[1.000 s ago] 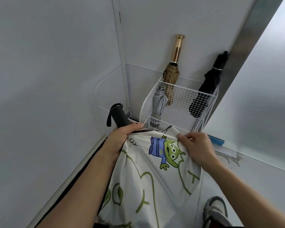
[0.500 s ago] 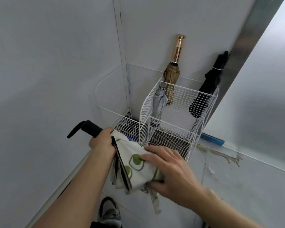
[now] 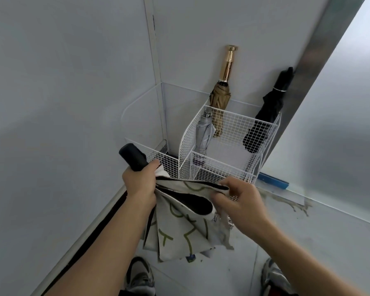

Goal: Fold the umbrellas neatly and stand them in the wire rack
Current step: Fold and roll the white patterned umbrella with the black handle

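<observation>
I hold a white umbrella with green print (image 3: 179,227), its loose canopy hanging down in front of the white wire rack (image 3: 222,167). My left hand (image 3: 140,184) grips it just below its black handle (image 3: 132,158), which points up and left. My right hand (image 3: 237,201) pinches a fold of the canopy by its black-lined edge and holds it out to the right. Three folded umbrellas stand in the rack: a gold one (image 3: 221,97) at the back, a grey one (image 3: 204,133) beside it, a black one (image 3: 267,116) at the right.
The rack stands in a corner of white walls, with a lower wire compartment (image 3: 167,159) on its left. A blue strip (image 3: 272,182) lies on the floor at the right. My two shoes (image 3: 139,274) show at the bottom edge.
The canopy has gone from spread out to gathered folds. My right hand moved from pressing the bundle to pulling one fold out to the right. The handle has swung slightly upward.
</observation>
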`<action>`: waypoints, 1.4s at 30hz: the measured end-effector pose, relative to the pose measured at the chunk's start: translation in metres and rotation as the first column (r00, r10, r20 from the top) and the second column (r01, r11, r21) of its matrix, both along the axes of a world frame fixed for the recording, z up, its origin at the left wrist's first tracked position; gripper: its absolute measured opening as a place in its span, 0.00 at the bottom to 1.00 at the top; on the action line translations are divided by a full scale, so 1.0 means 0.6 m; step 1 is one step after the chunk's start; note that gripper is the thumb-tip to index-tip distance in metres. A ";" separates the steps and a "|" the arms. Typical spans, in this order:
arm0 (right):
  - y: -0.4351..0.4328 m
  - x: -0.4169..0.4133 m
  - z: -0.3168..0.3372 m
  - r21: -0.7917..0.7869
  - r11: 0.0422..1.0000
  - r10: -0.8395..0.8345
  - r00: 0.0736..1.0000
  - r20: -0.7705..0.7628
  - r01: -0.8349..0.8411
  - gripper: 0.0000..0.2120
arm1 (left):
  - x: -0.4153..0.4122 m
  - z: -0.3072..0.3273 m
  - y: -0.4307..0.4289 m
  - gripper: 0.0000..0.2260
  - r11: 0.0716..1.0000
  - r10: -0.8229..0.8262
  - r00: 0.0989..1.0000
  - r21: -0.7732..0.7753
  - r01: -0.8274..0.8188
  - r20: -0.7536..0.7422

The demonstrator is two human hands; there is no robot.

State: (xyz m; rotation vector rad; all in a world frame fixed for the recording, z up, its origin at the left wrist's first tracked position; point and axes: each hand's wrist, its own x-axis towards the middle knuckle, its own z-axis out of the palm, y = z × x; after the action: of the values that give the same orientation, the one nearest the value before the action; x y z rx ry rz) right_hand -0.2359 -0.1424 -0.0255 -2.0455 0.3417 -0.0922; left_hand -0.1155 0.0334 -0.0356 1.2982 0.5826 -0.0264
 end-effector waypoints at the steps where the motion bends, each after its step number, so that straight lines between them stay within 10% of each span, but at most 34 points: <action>1: -0.002 0.000 -0.003 -0.115 0.993 -0.002 1.000 -0.018 0.000 0.05 | 0.000 0.002 0.000 0.08 1.000 -0.015 1.000 -0.003 0.015 0.004; 5: -0.027 0.010 -0.013 -0.226 0.974 -0.015 0.985 -0.174 -0.025 0.09 | 0.003 0.007 0.007 0.10 0.996 -0.076 0.997 -0.044 0.076 0.013; 9: -0.054 0.024 -0.003 0.308 0.934 -0.129 0.974 -0.185 0.182 0.07 | 0.003 0.014 0.013 0.08 0.988 -0.134 0.991 -0.076 0.135 0.020; 12: -0.057 0.021 0.010 0.412 0.910 0.006 0.993 -0.118 0.044 0.11 | -0.001 0.016 0.014 0.08 0.990 -0.113 0.994 -0.086 0.113 -0.001; 17: -0.023 -0.016 0.016 -0.089 0.932 0.338 0.931 -0.135 -0.351 0.44 | 0.003 0.011 0.016 0.10 0.996 -0.001 0.999 -0.088 -0.004 -0.050; 21: 0.004 -0.013 -0.013 -0.563 0.782 0.225 0.964 -0.145 -0.267 0.17 | 0.006 0.005 0.017 0.09 0.991 0.001 0.998 -0.132 -0.009 -0.061; 23: -0.012 0.003 -0.019 -0.479 0.872 0.088 0.995 -0.056 -0.104 0.05 | 0.007 0.004 0.018 0.09 0.988 -0.075 0.995 -0.139 0.066 -0.061; 26: -0.054 0.022 -0.010 -0.198 0.978 -0.073 0.997 -0.033 0.065 0.15 | 0.000 0.011 0.016 0.07 0.942 -0.322 0.946 -0.109 0.318 -0.024; 31: -0.080 0.033 -0.020 -0.331 0.942 0.041 0.998 -0.039 -0.052 0.09 | -0.020 0.026 0.012 0.12 0.769 -0.627 0.778 -0.137 0.624 0.021; 37: -0.077 0.040 -0.039 -0.545 0.817 -0.127 0.981 0.146 0.187 0.10 | -0.030 0.027 0.006 0.13 0.762 -0.598 0.801 -0.306 0.571 0.007; 42: -0.029 0.005 0.007 -0.363 0.919 0.026 0.897 0.441 0.152 0.10 | -0.017 0.012 0.009 0.21 0.874 -0.415 0.907 -0.308 0.377 -0.069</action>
State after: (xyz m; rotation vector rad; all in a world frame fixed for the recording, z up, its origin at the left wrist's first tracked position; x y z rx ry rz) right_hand -0.2329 -0.1595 -0.0215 -2.3269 0.1084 -0.7047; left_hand -0.1256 0.0389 -0.0287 1.1143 0.3963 -0.5270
